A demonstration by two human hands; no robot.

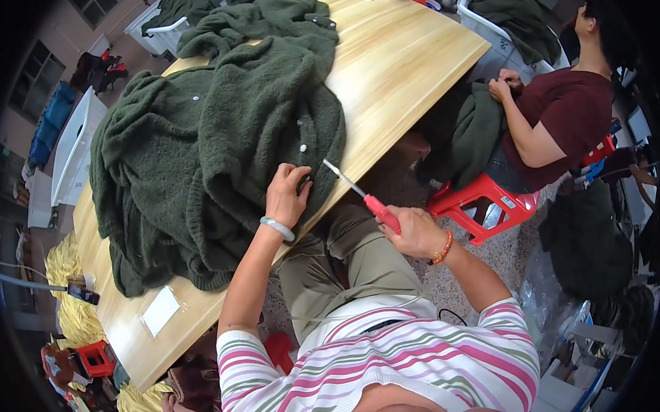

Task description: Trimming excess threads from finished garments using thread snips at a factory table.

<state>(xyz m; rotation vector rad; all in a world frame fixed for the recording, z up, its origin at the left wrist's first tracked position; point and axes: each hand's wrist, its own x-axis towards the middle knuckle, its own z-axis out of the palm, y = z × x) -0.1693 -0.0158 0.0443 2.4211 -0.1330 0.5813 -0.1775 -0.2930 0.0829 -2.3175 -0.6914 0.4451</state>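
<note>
A dark green knitted cardigan (238,130) with pale round buttons lies heaped on the wooden table. At its near right edge, my left hand (287,196) is closed, thumb and forefinger pinching the button band just below a shiny button (303,148). My right hand (415,232) is wrapped round the pink handle of a slim tool (382,211) with a thin metal shaft. Its pale tip points up and left, close to the cardigan's edge and a little apart from my left fingers. The tool's exact kind cannot be made out.
The wooden table's (393,56) right edge runs beside my lap. A white card (161,310) lies at its near left. On the right, a person (558,119) sits on a red stool (482,208), handling a dark green garment. White bins (496,41) with green garments stand behind.
</note>
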